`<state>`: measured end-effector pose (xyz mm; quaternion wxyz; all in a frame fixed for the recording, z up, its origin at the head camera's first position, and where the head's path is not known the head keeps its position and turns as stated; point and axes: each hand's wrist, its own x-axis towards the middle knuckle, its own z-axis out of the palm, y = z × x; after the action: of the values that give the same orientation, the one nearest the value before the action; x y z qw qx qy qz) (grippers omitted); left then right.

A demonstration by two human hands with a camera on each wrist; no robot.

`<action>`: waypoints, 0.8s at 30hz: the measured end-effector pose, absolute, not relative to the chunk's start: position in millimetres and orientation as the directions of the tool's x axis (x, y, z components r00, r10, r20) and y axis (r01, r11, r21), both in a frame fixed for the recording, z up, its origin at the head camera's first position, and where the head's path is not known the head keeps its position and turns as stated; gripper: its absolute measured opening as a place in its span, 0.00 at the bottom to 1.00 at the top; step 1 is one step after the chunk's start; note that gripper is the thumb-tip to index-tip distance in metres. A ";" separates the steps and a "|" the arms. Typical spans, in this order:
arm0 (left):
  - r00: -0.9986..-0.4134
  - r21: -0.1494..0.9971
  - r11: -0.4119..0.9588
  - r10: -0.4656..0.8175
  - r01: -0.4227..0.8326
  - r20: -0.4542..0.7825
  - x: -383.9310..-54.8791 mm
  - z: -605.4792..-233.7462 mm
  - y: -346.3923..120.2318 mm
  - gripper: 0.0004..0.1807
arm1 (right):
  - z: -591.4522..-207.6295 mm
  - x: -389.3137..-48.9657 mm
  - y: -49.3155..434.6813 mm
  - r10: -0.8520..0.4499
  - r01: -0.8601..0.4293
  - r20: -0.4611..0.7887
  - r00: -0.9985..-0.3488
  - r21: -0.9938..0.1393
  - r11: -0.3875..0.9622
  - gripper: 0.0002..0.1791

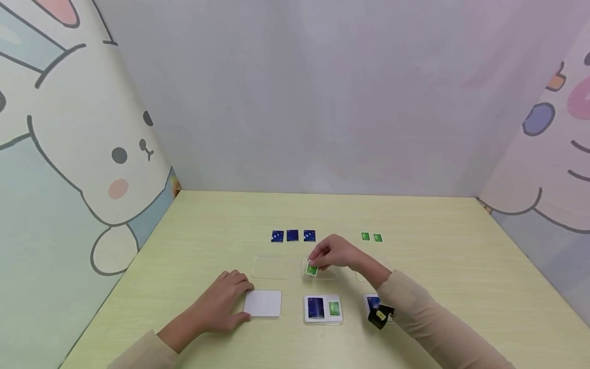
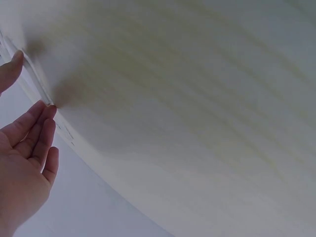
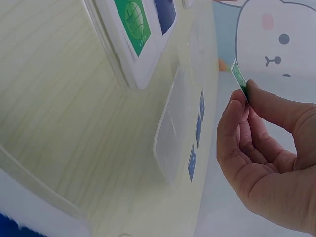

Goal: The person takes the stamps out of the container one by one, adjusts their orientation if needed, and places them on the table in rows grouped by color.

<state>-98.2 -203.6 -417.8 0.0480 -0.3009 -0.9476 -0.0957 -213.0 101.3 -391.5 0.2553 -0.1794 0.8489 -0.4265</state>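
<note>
My right hand [image 1: 338, 252] pinches a small green stamp [image 1: 312, 268] with a white border between thumb and fingers, above the middle clear lid [image 1: 328, 274]. In the right wrist view the stamp [image 3: 239, 76] stands edge-up from the fingertips. My left hand [image 1: 222, 302] grips the left side of a blank white card [image 1: 265, 304], thumb at the near corner and fingers at the far one. Seen from the left wrist, thumb and fingertips [image 2: 48, 104] meet the card's edge. To its right, another white card [image 1: 324, 316] in a clear case bears a blue stamp [image 1: 315, 308] and a green stamp [image 1: 334, 308].
Blue stamps [image 1: 292, 236] lie in a row farther back, with two green stamps [image 1: 378, 238] to their right. A clear lid [image 1: 270, 267] lies behind the blank card. The right sleeve [image 1: 433, 318] and a black wrist device [image 1: 380, 318] partly cover a third card.
</note>
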 end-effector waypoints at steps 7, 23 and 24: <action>-0.810 0.155 0.795 0.568 0.586 0.147 -99.1 -414.6 -203.8 0.25 | -390.0 -212.7 103.5 -0.517 -0.071 -0.282 -0.808 -0.825 0.561 0.08; -0.811 0.158 0.796 0.566 0.584 0.145 -98.4 -415.6 -204.0 0.25 | -390.7 -216.0 111.1 -0.503 -0.079 -0.282 -0.817 -0.810 0.581 0.09; -0.811 0.158 0.796 0.567 0.585 0.147 -98.3 -415.6 -204.0 0.25 | -391.2 -216.2 111.7 -0.503 -0.082 -0.280 -0.817 -0.809 0.583 0.09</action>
<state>-98.3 -204.0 -415.6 0.0459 -0.3041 -0.9465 -0.0981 -216.2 111.7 -391.2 0.2490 -0.1713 0.8540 -0.4236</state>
